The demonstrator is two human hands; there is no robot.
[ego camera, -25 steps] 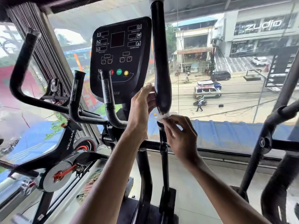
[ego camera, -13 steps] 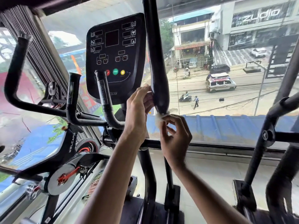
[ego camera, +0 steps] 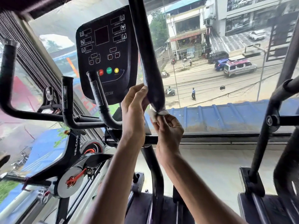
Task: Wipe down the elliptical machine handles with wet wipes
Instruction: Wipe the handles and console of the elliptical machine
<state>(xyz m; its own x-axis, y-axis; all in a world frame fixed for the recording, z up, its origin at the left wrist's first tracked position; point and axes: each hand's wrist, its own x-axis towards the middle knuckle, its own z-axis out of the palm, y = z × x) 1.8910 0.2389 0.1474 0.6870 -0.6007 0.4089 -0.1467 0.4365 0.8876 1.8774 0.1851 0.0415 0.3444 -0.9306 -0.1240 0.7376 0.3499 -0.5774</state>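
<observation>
The wet wipe is pinched by the right hand at the foot of the upward-running handle, which is clasped just above by the left hand.

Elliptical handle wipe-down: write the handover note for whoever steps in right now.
Left hand: fingers curled on the lower part of the tall handle's foam grip, steadying it.
Right hand: pinches the wet wipe, bunched against the grip's bottom end.
Done: the wipe is at the bottom of this grip; how much above it is cleaned cannot be told.
Left: redo this grip if unsure, then probably the two short fixed handles by the console, which neither hand touches.
</observation>
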